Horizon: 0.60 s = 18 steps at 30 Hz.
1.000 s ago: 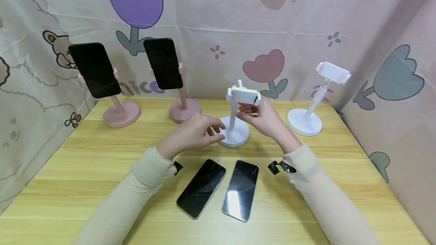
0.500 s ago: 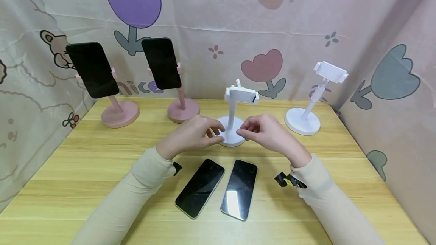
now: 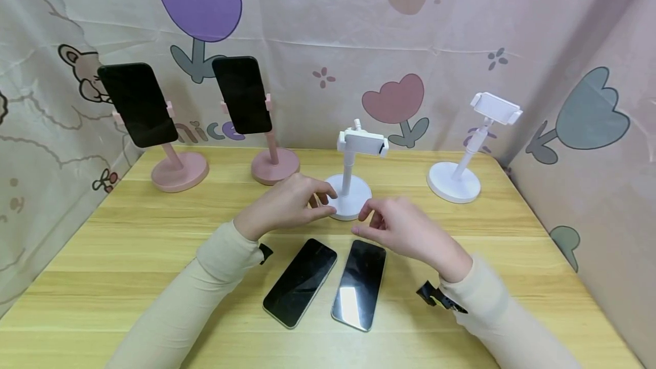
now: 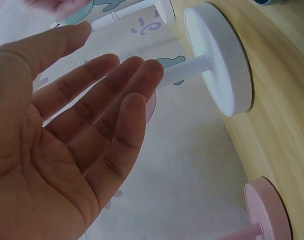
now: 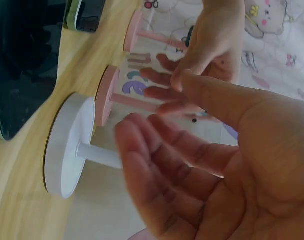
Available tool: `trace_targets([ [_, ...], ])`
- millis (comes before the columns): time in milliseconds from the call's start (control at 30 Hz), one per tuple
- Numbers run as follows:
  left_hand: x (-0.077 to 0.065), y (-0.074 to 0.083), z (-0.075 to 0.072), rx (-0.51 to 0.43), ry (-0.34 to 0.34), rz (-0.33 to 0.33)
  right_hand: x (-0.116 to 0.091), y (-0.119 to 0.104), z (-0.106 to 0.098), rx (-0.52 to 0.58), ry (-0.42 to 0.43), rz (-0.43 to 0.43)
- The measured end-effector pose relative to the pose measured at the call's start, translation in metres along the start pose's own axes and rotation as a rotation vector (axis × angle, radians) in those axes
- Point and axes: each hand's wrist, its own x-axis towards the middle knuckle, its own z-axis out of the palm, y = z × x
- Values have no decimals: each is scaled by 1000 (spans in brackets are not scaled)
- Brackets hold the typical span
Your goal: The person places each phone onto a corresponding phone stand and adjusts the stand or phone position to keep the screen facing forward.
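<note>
A white phone stand (image 3: pixel 348 189) with an unoccupied clamp stands in the middle of the table. My left hand (image 3: pixel 289 201) hovers at the left of its round base, fingers loosely bent and holding nothing, as the left wrist view also shows with the open palm (image 4: pixel 56 165). In front of the base, on the right, my right hand (image 3: pixel 405 229) is held over the table with relaxed fingers and nothing in them. Two phones lie screen up before me: a left phone (image 3: pixel 300 283) and a right phone (image 3: pixel 359 286), the latter just below my right fingertips.
Two pink stands at the back left each hold a dark phone, the far-left phone (image 3: pixel 137 104) and its neighbour (image 3: pixel 243 95). A second white stand (image 3: pixel 455 181) with an unoccupied clamp is at the right. A printed curtain (image 3: pixel 307 16) hangs behind the wooden table (image 3: pixel 154 255).
My right hand has come away from the white stand's clamp, moving down and toward me to above the table near the right phone. The left hand stays beside the base.
</note>
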Motion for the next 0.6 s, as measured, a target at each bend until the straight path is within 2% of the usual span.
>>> trace_targets([
  [333,0,-1,-1,17,-1,-19,-19,-8,15,-136,-95,-49],
  [433,0,-1,-2,24,0,-26,-23,-9,20,-169,-105,-34],
  [600,1,-1,-2,14,-8,-28,-26,-9,24,-144,-160,41],
])
